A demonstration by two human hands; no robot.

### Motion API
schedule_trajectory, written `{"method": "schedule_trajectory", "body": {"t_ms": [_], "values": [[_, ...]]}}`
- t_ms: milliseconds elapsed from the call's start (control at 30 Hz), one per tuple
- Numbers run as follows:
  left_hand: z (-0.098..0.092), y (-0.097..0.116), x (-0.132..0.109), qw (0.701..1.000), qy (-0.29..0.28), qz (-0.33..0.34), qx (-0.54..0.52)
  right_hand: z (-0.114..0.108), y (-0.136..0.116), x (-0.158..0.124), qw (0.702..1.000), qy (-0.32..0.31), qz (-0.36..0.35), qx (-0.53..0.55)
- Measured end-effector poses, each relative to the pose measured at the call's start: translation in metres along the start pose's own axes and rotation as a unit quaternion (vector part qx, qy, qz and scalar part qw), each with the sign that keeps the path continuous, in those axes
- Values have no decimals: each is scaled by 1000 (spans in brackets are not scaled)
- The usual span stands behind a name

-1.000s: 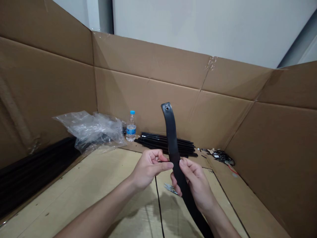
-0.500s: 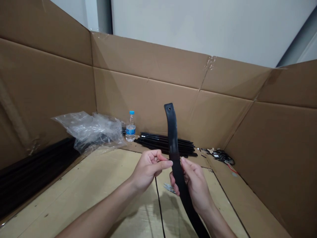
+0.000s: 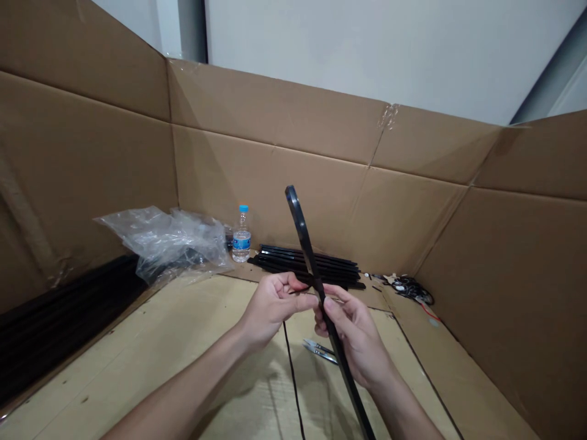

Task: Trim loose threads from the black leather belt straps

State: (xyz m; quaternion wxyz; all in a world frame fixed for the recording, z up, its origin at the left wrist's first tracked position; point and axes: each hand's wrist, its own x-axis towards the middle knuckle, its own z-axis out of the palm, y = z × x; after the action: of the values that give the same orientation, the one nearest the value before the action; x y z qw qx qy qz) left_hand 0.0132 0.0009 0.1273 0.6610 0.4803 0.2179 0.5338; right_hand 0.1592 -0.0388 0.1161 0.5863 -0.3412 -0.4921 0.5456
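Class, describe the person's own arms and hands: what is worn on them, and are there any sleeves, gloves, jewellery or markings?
Both are bare. The left hand and right hand wear no gloves, and no rings show on the fingers. The left forearm and right forearm show no sleeve, watch, bracelet or marking as far as the picture reaches.

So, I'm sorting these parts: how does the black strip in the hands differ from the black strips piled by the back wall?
The held strip is single and stands up, tilted, thin edge toward the camera, gripped by the right hand; the piled strips are several, lie flat on the cardboard floor, untouched. Both are black, long and narrow.
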Motion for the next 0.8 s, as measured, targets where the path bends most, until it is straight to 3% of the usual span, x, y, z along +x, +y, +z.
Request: {"method": "schedule_trajectory", "body": {"t_ms": [200,367,567,800], "values": [[3,1,-2,1000,16,9,-1,-1,3,-1,999,-34,11,-15],[2,-3,-2,998,-64,-7,-12,4,-2,-5,998,-67,9,-12],[0,-6,-4,999,-44,17,10,5,-4,-7,999,-47,-15,3],[1,-9,-5,998,-31,38,43,8,-3,-8,1000,13,17,23]]}}
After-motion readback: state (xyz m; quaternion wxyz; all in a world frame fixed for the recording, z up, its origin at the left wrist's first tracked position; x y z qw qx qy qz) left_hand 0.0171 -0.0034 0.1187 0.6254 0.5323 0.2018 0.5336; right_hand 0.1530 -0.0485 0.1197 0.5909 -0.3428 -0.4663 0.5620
